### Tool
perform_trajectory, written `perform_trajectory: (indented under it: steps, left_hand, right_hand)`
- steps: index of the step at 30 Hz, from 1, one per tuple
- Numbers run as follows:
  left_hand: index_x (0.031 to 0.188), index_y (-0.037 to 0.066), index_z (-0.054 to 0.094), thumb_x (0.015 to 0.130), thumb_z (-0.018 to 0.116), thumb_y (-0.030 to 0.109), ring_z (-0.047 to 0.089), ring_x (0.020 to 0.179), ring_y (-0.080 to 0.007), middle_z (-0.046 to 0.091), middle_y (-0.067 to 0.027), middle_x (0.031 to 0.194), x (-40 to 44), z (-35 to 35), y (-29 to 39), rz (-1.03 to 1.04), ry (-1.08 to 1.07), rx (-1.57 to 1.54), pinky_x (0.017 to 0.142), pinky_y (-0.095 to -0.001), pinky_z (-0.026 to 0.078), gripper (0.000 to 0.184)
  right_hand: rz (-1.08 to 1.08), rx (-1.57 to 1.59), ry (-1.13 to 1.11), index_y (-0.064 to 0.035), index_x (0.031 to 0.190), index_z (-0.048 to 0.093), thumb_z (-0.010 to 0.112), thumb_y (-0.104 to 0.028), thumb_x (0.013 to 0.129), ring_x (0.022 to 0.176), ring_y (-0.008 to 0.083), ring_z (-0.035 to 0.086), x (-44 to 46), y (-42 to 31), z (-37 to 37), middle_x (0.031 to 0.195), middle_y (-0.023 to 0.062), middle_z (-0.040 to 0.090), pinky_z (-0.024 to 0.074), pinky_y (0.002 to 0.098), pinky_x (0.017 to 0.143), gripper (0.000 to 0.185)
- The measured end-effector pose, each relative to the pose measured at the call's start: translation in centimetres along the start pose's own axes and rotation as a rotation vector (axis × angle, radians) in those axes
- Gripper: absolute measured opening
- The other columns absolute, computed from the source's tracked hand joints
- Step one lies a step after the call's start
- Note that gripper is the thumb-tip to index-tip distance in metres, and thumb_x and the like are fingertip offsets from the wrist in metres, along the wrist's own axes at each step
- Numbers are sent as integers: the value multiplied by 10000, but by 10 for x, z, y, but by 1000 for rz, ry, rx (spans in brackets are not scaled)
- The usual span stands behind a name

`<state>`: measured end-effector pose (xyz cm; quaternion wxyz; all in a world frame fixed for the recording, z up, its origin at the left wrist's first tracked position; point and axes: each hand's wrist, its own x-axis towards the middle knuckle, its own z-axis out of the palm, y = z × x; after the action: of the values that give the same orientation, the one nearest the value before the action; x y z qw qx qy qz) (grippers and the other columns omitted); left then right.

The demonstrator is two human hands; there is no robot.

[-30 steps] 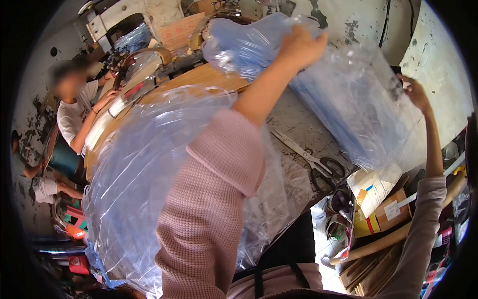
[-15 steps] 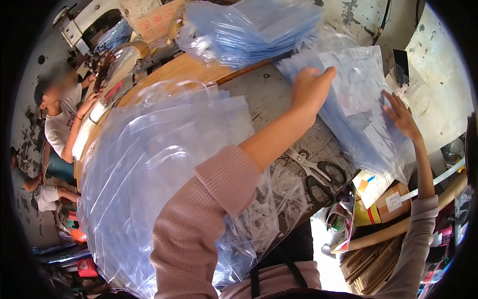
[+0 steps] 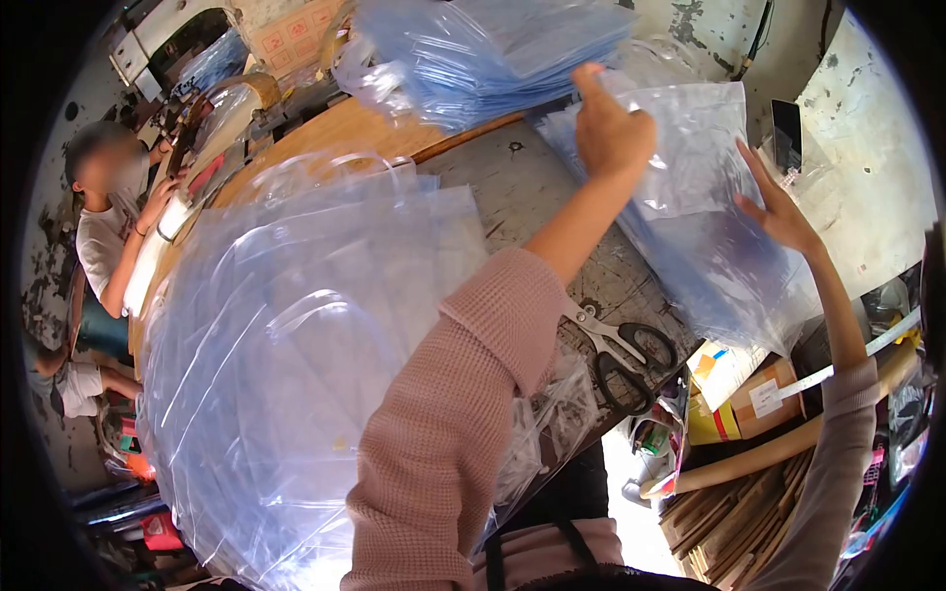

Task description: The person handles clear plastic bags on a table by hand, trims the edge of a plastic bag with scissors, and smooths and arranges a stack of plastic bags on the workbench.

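Observation:
My left hand [image 3: 613, 133] is over the upper left part of a pile of clear bluish plastic bags [image 3: 695, 236], fingers pointing away and thumb apart. Against the right side of this pile, my right hand [image 3: 781, 209] rests with its fingers stretched out. No object shows held in either hand. A second stack of plastic bags [image 3: 493, 59] lies at the back. Large overlapping clear plastic bags [image 3: 286, 325] cover the left of the table. Black-handled scissors [image 3: 619, 345] lie between them and the pile, partly behind my left sleeve.
A phone [image 3: 786, 135] lies beyond my right hand. Cardboard boxes [image 3: 767, 399] and a long tube [image 3: 749, 463] are below right. At the left a person [image 3: 103, 231] sits by a machine, and another person [image 3: 74, 379] is partly visible. The grey table [image 3: 493, 158] is scratched.
The raised plastic over the right pile now lies flatter. My right hand has come down from beyond the pile onto its side. Left hand has shifted slightly forward over the pile since half a second ago.

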<state>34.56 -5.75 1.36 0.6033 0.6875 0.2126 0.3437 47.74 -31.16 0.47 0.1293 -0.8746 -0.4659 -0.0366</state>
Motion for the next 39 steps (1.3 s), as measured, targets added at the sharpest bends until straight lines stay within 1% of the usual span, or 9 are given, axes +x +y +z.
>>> perform_trajectory:
  steps: [7,13,19,21,22,24,27,32,39]
  left_hand:
    - [1057,54,442,705,627,189,599,893,-343,614,-186,929,15,-13,-29,-148,35,83,751,-426,461,420]
    - [1040,54,512,726,628,106,541,1015,-262,532,-155,1104,29,-17,-45,-8,-67,-117,830,-358,449,340]
    - [924,66,544,646,555,-81,512,1019,-283,514,-91,1046,34,-10,-58,475,-142,53,821,-352,446,315]
    - [891,64,540,640,536,-110,507,1000,-290,505,-88,1008,30,-8,-56,598,-153,56,805,-352,447,306]
    - [858,63,537,634,517,-138,502,981,-296,496,-85,970,27,-7,-56,722,-160,61,789,-351,448,302]
    - [835,62,523,621,516,-152,497,945,-289,489,-78,946,23,-6,-55,838,-162,123,765,-351,446,302]
    - [798,61,500,609,512,-165,484,874,-276,476,-68,902,15,-5,-58,963,-148,198,726,-350,441,295]
    - [794,45,494,630,513,-132,462,803,-261,472,-65,873,13,-4,-61,1060,-110,219,689,-345,432,242]
    - [827,10,499,705,554,-40,472,814,-258,476,-91,890,11,3,-66,1112,-1,361,684,-350,446,142]
  right_hand:
    - [134,-100,-14,-269,1461,97,380,-563,904,1376,395,102,101,-18,18,1475,272,92,197,458,1091,690]
    - [254,-249,-82,-278,1460,83,330,-651,870,1377,389,109,117,-29,23,1470,265,140,195,489,1084,740]
    - [203,-151,-236,-177,1402,319,456,-523,893,1348,306,262,123,-29,-36,1388,153,390,231,413,1086,630]
    - [110,-165,20,-140,1319,422,561,-221,840,1318,302,315,137,-18,-55,1344,120,434,244,380,1087,505]
    - [110,-162,19,-140,1319,422,561,-221,840,1318,302,315,137,-20,-58,1344,120,434,244,380,1087,505]
    - [-251,7,28,-130,1254,464,557,5,646,1313,304,323,138,-37,-58,1342,108,416,206,424,1105,630]
    - [-279,-360,-149,-118,1220,488,518,69,519,1306,308,322,122,-104,-40,1363,103,373,164,487,1110,726]
    - [-186,-640,-174,-73,1089,559,664,7,544,1329,294,275,143,-75,-27,1385,113,328,103,586,1103,561]
    - [-76,-634,-216,-54,962,585,768,-147,569,1117,265,443,151,-55,-42,1087,61,530,311,464,989,443]
